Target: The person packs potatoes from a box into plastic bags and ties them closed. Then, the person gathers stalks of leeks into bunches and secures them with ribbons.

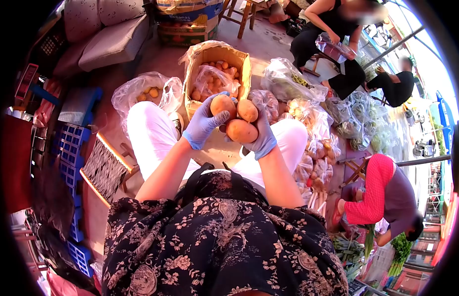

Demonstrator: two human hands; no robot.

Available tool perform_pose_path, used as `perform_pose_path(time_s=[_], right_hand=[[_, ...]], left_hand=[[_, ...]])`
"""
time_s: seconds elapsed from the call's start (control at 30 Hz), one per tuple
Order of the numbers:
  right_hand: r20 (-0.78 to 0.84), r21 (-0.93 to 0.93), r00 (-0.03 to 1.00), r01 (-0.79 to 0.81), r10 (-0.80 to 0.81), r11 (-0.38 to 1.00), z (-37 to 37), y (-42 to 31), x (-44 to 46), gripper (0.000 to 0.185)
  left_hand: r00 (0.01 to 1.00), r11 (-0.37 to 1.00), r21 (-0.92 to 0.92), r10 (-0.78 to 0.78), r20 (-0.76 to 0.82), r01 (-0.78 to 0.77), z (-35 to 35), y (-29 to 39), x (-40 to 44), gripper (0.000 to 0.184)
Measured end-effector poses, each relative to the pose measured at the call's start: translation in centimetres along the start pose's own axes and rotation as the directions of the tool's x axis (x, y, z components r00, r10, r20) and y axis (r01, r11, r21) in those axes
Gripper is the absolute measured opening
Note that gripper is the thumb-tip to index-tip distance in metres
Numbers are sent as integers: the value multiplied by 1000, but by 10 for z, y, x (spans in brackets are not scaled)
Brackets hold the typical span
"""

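Observation:
Above my lap, my left hand (204,124) in a thin blue-purple glove is closed around a large brown potato (223,105). My right hand (264,134), gloved the same way, grips two more, a smaller potato (248,111) and a larger potato (242,131) below it. All three lie close together between the hands. Just beyond them stands an open cardboard box (243,64) with several potatoes inside, partly covered by clear plastic. To its left is a clear plastic bag (128,98) containing several more potatoes.
Filled plastic bags (308,118) crowd the ground on the right. A low folding stool (103,167) and blue crates (71,148) are on the left, with a cushioned seat (113,43) behind. One person (395,197) bends over greens at right; others sit farther back.

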State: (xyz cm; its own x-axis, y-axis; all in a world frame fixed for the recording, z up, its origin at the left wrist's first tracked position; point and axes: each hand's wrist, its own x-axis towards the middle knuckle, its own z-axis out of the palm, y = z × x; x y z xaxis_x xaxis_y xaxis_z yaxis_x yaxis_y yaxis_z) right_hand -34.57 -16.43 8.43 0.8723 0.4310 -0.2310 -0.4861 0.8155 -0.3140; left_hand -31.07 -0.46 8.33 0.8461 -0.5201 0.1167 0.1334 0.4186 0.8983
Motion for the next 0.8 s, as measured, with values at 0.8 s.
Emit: perform_pose_path(time_s=[0.8], right_hand=[[-60,-331,980,158,-188,930,-23,6,6,64]], left_hand=[[992,938,-322,-124,36,129,-26,-22,-5,55]])
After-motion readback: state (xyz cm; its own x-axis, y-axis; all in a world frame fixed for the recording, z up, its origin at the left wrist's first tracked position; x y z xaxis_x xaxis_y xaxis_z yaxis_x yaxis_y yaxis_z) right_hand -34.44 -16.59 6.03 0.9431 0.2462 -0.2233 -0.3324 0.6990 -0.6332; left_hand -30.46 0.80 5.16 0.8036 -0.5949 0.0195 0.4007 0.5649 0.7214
